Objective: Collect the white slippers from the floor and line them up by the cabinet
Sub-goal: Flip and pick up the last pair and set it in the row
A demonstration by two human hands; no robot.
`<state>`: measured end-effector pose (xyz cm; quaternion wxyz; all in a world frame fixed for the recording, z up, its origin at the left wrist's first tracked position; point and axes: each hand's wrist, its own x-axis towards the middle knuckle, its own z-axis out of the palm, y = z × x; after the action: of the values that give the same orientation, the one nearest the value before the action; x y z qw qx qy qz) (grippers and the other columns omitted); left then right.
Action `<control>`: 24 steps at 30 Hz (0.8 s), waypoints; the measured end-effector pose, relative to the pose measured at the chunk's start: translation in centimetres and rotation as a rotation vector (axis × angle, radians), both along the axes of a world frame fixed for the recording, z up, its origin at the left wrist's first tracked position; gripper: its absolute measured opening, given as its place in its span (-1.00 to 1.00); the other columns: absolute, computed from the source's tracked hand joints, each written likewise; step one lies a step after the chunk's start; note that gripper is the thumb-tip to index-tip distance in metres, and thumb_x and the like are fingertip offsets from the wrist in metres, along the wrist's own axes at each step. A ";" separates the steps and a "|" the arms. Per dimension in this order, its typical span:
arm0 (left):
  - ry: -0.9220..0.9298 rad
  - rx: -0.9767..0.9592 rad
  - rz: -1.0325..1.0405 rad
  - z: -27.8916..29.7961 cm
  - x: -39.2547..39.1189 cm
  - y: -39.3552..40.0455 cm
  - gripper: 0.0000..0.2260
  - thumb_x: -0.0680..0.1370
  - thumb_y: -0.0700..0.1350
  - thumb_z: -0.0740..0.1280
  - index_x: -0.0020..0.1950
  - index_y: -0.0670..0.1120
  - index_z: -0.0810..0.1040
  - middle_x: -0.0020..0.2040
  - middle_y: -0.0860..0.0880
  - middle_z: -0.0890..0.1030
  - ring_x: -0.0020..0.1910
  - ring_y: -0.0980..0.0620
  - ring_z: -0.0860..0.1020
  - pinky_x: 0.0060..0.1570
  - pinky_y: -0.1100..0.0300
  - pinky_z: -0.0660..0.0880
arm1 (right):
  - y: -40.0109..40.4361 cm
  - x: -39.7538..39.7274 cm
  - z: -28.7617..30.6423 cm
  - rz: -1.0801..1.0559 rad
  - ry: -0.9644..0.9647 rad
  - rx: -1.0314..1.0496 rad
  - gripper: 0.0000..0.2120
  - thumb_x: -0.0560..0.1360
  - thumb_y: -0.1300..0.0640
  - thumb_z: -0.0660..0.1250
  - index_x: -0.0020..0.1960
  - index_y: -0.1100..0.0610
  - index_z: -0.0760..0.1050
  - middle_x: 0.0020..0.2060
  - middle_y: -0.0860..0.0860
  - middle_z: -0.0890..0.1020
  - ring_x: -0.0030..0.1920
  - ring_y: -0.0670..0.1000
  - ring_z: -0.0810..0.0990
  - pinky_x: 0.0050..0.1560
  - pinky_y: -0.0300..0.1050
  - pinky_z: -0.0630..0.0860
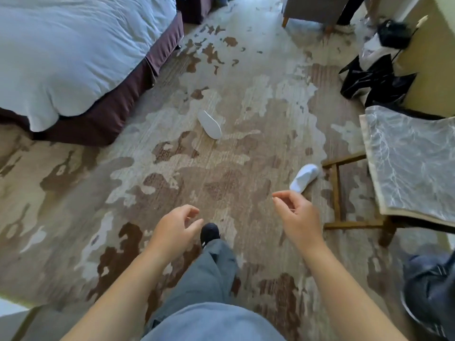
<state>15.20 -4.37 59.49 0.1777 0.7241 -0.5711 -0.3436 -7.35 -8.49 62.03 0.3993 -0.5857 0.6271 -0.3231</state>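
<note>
Two white slippers lie apart on the patterned carpet (138, 183). One slipper (209, 124) rests sole-up in the middle of the floor, ahead of me. The other slipper (304, 177) lies upright beside the wooden legs of a marble-topped table (413, 163), just beyond my right hand (296, 217). My right hand is empty, its fingers loosely curled and apart. My left hand (176, 228) hovers lower and to the left, also empty with fingers apart. No cabinet is clearly in view.
A bed (64, 52) with white bedding fills the upper left. Black bags (376, 77) sit by the wall at the right. A grey armchair (315, 8) stands at the back. Another person's leg (433, 279) is at the lower right. My own dark shoe (209, 233) is stepping forward.
</note>
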 end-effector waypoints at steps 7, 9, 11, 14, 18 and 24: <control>0.029 -0.087 -0.097 1.8 1.9 -22.4 -0.73 0.50 -0.05 0.27 0.16 -0.12 0.47 0.12 -0.09 0.57 0.00 0.05 0.48 -0.01 0.20 0.39 | -15.9 1.4 -1.4 -0.107 0.010 0.136 -0.91 0.50 0.19 0.22 -0.06 0.08 0.50 -0.27 -0.16 0.54 -0.21 -0.18 0.50 -0.26 -0.32 0.38; 0.043 -0.111 -0.111 2.6 2.0 -27.6 -0.74 0.50 -0.06 0.27 0.15 -0.12 0.47 0.12 -0.08 0.56 -0.03 0.09 0.44 -0.05 0.22 0.34 | -19.6 1.7 -1.2 -0.124 0.011 0.150 -0.91 0.50 0.19 0.22 -0.09 0.05 0.48 -0.26 -0.17 0.54 -0.20 -0.20 0.49 -0.25 -0.33 0.37; 0.046 -0.116 -0.130 2.8 2.2 -32.2 -0.74 0.50 -0.06 0.27 0.15 -0.12 0.47 0.12 -0.08 0.56 -0.04 0.10 0.42 -0.04 0.23 0.32 | -23.7 1.9 -1.3 -0.132 0.016 0.174 -0.91 0.50 0.18 0.22 -0.09 0.02 0.47 -0.25 -0.19 0.53 -0.18 -0.22 0.48 -0.25 -0.34 0.35; 0.069 -0.080 -0.125 1.9 3.0 -38.2 -0.74 0.50 -0.06 0.27 0.15 -0.12 0.47 0.12 -0.08 0.56 0.01 0.07 0.46 0.00 0.23 0.34 | -30.4 2.5 -2.4 -0.113 0.018 0.197 -0.92 0.50 0.17 0.22 -0.08 0.02 0.47 -0.24 -0.20 0.53 -0.18 -0.22 0.48 -0.26 -0.39 0.37; 0.044 0.010 -0.083 -1.6 4.7 -46.4 -0.74 0.50 -0.07 0.27 0.16 -0.11 0.47 0.15 -0.08 0.56 0.09 0.02 0.49 0.00 0.25 0.34 | -41.3 3.6 -5.5 -0.074 0.029 0.200 -0.86 0.48 0.20 0.24 -0.16 -0.02 0.46 -0.27 -0.19 0.53 -0.21 -0.20 0.49 -0.28 -0.47 0.39; -0.020 0.115 -0.056 -8.7 7.5 -59.3 -0.73 0.51 -0.07 0.26 0.18 -0.10 0.46 0.17 -0.07 0.54 0.05 0.06 0.47 -0.02 0.30 0.29 | -58.1 6.7 -12.4 0.038 0.048 0.283 -0.89 0.49 0.19 0.22 -0.12 0.00 0.47 -0.26 -0.11 0.55 -0.19 -0.09 0.51 -0.24 -0.26 0.39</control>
<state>22.73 -63.69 50.83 0.1207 0.7202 -0.5721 -0.3734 -0.67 -66.59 49.61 0.4689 -0.5427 0.6646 -0.2098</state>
